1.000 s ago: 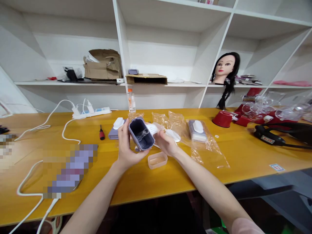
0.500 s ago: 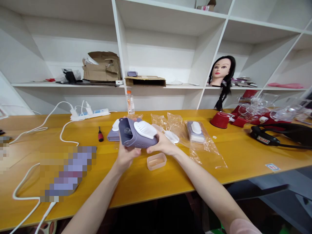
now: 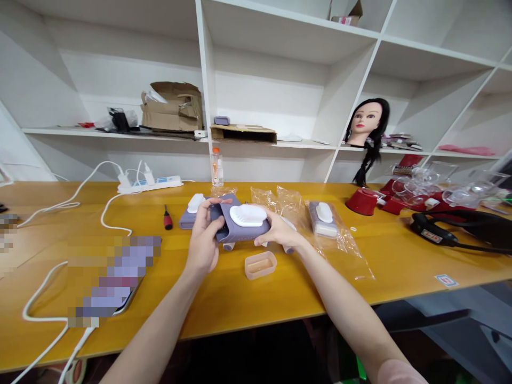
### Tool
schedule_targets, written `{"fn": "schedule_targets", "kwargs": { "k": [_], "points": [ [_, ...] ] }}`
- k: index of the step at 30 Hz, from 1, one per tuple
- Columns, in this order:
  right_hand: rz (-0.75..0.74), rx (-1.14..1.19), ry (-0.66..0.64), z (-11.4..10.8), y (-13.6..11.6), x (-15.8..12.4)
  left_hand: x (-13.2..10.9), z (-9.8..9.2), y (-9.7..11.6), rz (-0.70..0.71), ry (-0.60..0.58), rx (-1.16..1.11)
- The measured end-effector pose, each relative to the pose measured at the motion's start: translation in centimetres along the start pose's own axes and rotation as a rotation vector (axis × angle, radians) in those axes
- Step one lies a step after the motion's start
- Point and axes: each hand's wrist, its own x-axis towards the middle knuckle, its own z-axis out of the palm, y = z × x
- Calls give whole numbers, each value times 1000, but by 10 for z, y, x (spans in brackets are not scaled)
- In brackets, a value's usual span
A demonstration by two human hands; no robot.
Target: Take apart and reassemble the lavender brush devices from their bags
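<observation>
A purple-grey plastic case (image 3: 262, 234) with a white oval brush-like piece (image 3: 248, 215) on top is held above the table between both hands. My left hand (image 3: 203, 240) grips its open left end, the thumb at the opening and the fingers over the top edge. My right hand (image 3: 280, 230) is wrapped round the right end. Just below lies a small translucent peach tray (image 3: 260, 265). Behind my left hand sits a similar purple unit (image 3: 187, 220) with a white top. Another such unit (image 3: 320, 214) rests on clear plastic wrapping at the right.
On the wooden table (image 3: 224, 309) are a screwdriver (image 3: 167, 218), a power strip (image 3: 154, 184), a bottle (image 3: 217, 168), a blurred flat device (image 3: 120, 282) with white cables, red devices (image 3: 362, 201) and a black headset (image 3: 436, 229). Shelves behind hold a mannequin head (image 3: 362, 121) and cardboard.
My left hand has shifted from beneath the case to its open end, thumb at the opening. The case has turned and moved slightly right. The camera view has shifted a little.
</observation>
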Motion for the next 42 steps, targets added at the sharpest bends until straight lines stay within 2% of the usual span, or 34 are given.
{"fn": "schedule_targets", "kwargs": {
  "k": [4, 7, 13, 22, 30, 33, 37, 42],
  "points": [
    [-29, -47, -16, -4, -2, -1, -1, 1, 0, -9, 8, 63],
    [-57, -128, -26, -6, -8, -3, 1, -1, 0, -99, 24, 26],
    [-110, -244, -47, -10, -21, -5, 3, -7, -1, -261, -110, 12],
    [-147, -220, -46, -11, -29, -9, -4, -6, -10, -183, -145, -49],
    [-142, -223, -61, -9, -30, -10, -3, -10, -26, -195, -144, -106],
    [-154, -235, -73, -9, -31, -11, -4, -11, -31, -204, -129, -122],
    [-162, -278, -81, -8, -32, -11, -4, -9, -35, -251, -50, -124],
    [-105, -301, -111, -13, -34, -12, 0, -4, -29, -276, -31, -102]
  ]
}}
